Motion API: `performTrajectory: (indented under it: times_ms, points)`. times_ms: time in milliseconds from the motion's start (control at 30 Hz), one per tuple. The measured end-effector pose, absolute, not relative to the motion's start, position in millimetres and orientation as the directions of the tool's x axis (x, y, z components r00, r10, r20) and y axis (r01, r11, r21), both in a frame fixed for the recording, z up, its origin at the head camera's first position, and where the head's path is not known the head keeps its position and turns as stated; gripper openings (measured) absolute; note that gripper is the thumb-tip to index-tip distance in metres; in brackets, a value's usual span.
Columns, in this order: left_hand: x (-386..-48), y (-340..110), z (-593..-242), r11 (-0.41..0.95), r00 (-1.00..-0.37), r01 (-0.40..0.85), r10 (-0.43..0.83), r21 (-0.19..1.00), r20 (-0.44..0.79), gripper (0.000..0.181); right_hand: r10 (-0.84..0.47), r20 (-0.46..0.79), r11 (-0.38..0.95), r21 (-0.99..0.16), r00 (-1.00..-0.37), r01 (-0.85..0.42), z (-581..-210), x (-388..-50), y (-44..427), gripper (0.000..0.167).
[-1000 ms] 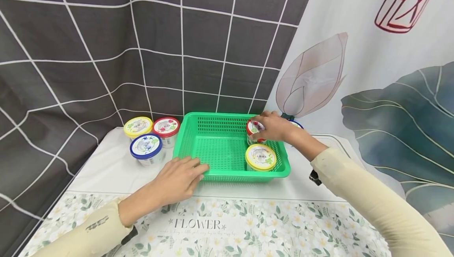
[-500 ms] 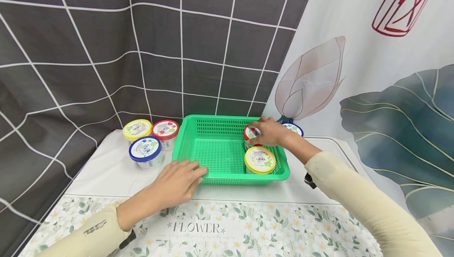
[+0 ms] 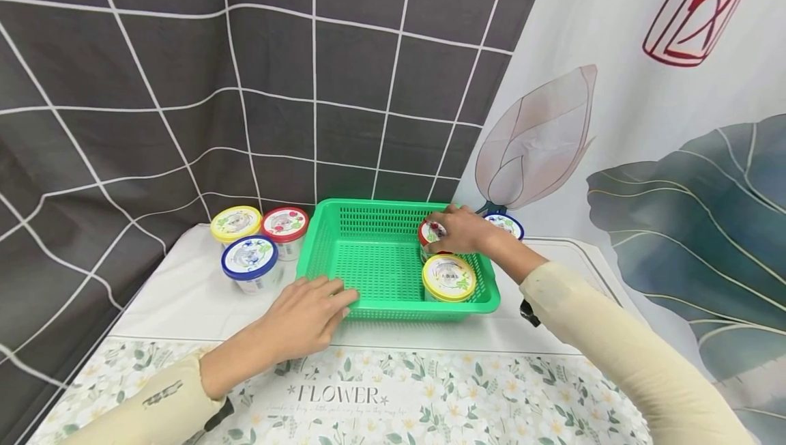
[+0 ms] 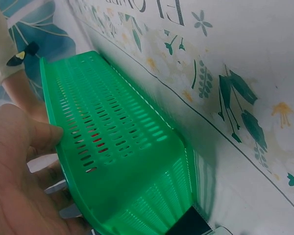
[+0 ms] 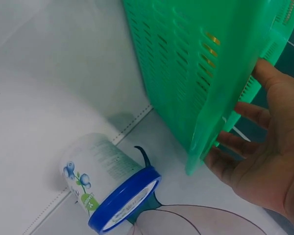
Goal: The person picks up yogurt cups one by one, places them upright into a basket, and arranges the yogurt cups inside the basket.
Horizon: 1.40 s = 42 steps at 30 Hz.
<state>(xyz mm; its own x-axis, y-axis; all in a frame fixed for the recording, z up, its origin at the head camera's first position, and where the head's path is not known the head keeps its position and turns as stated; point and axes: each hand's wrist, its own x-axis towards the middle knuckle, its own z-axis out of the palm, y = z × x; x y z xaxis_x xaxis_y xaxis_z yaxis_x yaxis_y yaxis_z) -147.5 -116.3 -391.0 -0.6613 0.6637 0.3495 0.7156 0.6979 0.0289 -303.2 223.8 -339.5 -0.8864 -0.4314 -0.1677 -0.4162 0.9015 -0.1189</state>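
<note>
In the head view my left hand (image 3: 307,312) grips the front left corner of a green plastic basket (image 3: 399,306). In the left wrist view the fingers of the left hand (image 4: 19,166) bend over its rim. My right hand (image 3: 463,230) reaches over the basket's right side and holds a red-lidded tub (image 3: 432,232) inside, partly covered by the fingers. A yellow-lidded tub (image 3: 449,278) stands just in front of it in the basket. In the right wrist view the right hand (image 5: 264,147) is over the rim, and its tub is hidden behind the basket wall.
Outside the basket's right end is a blue-lidded tub (image 3: 505,224), with blueberries printed on its side. Left of the basket stand a yellow-lidded tub (image 3: 236,224), a red-lidded tub (image 3: 285,224) and a blue-lidded tub (image 3: 249,258). A dark grid curtain (image 3: 350,90) hangs behind.
My right hand has shifted slightly left and down with the red-lidded tub, which sits nearer the yellow-lidded one. More of the blue-lidded tub on the right shows. The left hand stays on the basket.
</note>
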Motion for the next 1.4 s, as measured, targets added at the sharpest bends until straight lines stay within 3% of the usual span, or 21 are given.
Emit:
performTrajectory:
  times_ms: [1400]
  points:
    - [-147.1,-116.5,-390.9,0.702,-0.671,0.711,0.658,0.043,0.343,0.014,-0.415,-0.166,0.91,-0.077,-0.894,-0.408,-333.1,-304.3,223.2,0.079]
